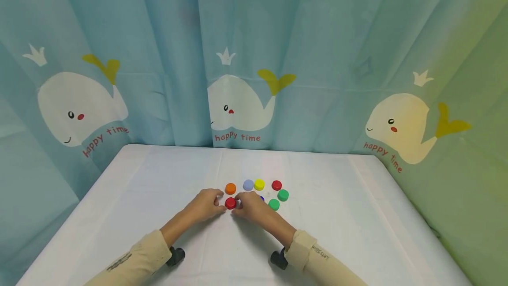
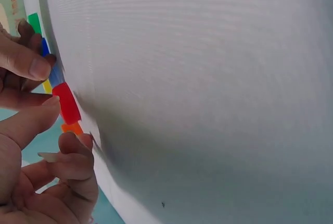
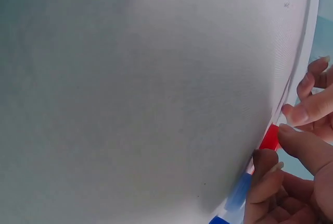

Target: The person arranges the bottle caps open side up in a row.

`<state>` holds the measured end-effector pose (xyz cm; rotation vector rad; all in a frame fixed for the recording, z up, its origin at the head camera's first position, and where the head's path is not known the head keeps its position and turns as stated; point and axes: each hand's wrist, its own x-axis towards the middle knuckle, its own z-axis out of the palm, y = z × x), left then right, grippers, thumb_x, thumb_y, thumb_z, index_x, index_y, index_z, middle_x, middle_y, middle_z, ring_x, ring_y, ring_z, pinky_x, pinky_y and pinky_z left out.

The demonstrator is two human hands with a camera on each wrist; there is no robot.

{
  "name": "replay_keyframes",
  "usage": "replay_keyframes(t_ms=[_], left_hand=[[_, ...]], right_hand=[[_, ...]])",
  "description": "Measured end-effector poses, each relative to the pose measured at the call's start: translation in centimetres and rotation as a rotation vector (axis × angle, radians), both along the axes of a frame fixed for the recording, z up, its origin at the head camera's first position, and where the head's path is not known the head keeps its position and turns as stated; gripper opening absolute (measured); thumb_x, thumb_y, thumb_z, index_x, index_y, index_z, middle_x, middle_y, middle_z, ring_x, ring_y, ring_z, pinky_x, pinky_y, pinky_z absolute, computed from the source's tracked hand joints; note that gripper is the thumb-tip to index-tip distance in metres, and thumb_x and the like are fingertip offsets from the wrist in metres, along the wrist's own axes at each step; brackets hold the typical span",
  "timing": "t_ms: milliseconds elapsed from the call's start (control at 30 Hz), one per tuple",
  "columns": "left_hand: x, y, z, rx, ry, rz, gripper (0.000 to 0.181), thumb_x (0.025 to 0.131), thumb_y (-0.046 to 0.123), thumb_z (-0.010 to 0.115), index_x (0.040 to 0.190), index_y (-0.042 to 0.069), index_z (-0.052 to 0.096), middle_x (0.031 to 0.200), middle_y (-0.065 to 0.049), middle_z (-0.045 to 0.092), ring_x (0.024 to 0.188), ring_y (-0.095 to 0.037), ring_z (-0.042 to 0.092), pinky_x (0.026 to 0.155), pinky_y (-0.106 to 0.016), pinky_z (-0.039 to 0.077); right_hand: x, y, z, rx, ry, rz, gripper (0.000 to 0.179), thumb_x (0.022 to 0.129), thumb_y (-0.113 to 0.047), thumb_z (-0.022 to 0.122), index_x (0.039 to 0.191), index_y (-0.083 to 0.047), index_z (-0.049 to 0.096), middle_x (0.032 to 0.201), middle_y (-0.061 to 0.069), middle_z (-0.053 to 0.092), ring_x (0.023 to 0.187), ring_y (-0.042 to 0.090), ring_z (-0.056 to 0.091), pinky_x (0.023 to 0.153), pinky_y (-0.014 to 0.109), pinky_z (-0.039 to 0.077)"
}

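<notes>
A round red bottle cap lies on the white table between the two hands. My left hand is on its left, fingers loosely bent and the thumb tip right at the cap's side. From the other side comes my right hand, a fingertip at the cap and the thumb held apart from the fingers. In the left wrist view the red cap appears between both hands' fingertips. Just behind it sits an orange cap. A dark blue cap is mostly hidden by the right hand.
A light blue cap and a yellow cap lie side by side behind the right hand. Farther right are a second red cap and two green caps. A blue curtain with whale prints hangs beyond the table's far edge.
</notes>
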<state>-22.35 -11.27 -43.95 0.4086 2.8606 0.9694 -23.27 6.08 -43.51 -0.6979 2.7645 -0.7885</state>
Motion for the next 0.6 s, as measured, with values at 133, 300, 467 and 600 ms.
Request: replay_keyframes(t_ms=[133,300,467,600], left_hand=[[-0.2,0.4,-0.1,-0.005,-0.005,0.001,0.032,0.078,0.009,0.076,0.105,-0.006,0.065,0.057,0.000,0.045,0.053,-0.010,0.039,0.050,-0.022,0.033],[-0.5,1.0,-0.2,0.006,0.043,-0.036,0.023,0.078,0.007,0.075,0.097,-0.006,0.068,0.055,0.002,0.044,0.053,-0.009,0.039,0.050,-0.022,0.033],[-0.4,1.1,-0.3,0.011,0.054,-0.068,0.013,0.077,0.008,0.077,0.086,0.000,0.072,0.055,0.003,0.044,0.055,-0.010,0.039,0.050,-0.022,0.032],[-0.3,0.9,-0.5,0.016,0.057,-0.087,0.013,0.078,0.008,0.076,0.087,0.001,0.072,0.056,0.005,0.046,0.055,-0.009,0.040,0.049,-0.021,0.031]], right_hand=[[-0.1,-0.1,-0.1,0.012,0.008,0.002,0.035,0.080,-0.014,0.076,0.110,0.001,0.066,0.064,-0.006,0.056,0.056,0.008,0.049,0.053,0.015,0.043],[-0.4,0.0,-0.1,0.060,0.066,-0.009,0.033,0.080,-0.016,0.076,0.108,-0.001,0.067,0.063,-0.006,0.054,0.055,0.008,0.048,0.052,0.015,0.042],[-0.4,-0.3,-0.5,0.101,0.123,0.013,0.032,0.078,-0.020,0.078,0.104,-0.005,0.068,0.066,-0.007,0.056,0.057,0.007,0.047,0.053,0.015,0.041],[-0.4,-0.4,-0.7,0.108,0.141,0.030,0.030,0.078,-0.022,0.079,0.100,-0.006,0.068,0.068,-0.007,0.057,0.058,0.006,0.048,0.053,0.014,0.041]])
